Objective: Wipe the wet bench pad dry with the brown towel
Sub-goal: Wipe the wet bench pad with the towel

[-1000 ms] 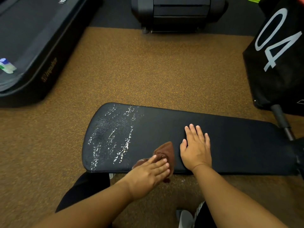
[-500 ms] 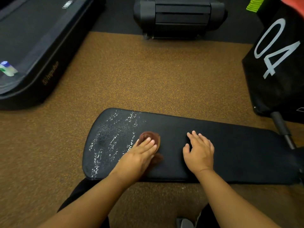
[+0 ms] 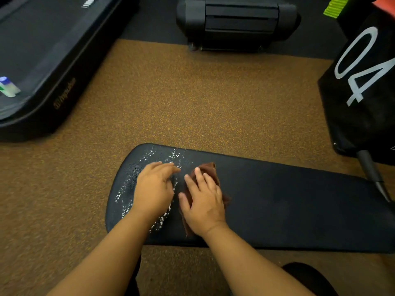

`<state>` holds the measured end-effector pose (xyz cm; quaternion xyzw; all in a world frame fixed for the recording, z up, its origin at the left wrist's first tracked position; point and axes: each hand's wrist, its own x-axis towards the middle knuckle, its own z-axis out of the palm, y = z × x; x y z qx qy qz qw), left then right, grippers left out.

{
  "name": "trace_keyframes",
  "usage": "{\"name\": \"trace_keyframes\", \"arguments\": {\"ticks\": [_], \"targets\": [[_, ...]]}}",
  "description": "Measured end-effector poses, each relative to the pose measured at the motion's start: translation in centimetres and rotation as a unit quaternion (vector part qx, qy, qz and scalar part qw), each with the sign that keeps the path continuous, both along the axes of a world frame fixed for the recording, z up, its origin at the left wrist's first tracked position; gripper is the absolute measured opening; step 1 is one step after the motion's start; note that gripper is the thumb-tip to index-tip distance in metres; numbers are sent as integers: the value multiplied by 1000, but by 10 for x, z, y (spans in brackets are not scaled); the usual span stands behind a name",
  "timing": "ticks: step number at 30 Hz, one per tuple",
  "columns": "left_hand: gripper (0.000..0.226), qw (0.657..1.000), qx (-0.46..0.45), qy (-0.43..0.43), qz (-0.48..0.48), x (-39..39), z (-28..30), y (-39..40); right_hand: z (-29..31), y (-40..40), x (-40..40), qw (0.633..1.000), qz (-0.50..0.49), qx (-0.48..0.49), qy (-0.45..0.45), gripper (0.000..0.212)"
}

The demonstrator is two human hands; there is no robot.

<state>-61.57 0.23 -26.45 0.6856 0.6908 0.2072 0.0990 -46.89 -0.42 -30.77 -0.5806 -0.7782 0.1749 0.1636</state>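
Observation:
The black bench pad (image 3: 299,210) lies lengthwise in front of me, with water droplets (image 3: 126,191) glistening on its rounded left end. The brown towel (image 3: 208,168) is bunched on the pad just right of the wet patch. My right hand (image 3: 205,204) lies flat on top of it, fingers spread, pressing it down and hiding most of it. My left hand (image 3: 154,189) rests open on the wet area beside the towel, slightly blurred, and holds nothing.
A black treadmill deck (image 3: 42,60) with a small bottle (image 3: 8,87) on it stands at the left. Another black machine (image 3: 235,22) is at the top, and a black box marked 04 (image 3: 363,82) with a metal bar (image 3: 372,174) is at the right. The floor is brown and speckled.
The towel passed from under my left hand to under my right. My left hand slid left onto the wet patch, and my right hand moved left onto the towel.

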Motion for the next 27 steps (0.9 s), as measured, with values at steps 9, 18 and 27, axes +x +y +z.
{"name": "trace_keyframes", "arguments": {"ticks": [9,18,27], "targets": [[41,999,-14,29,34,-22,-12,-12,-12,76,39,996,-40,49,-64,42],[50,976,-196,91,37,-33,-14,-10,1,102,35,998,-63,-31,0,53],[58,948,-268,170,18,-33,-4,4,20,133,-52,987,-69,-123,-80,24]]}}
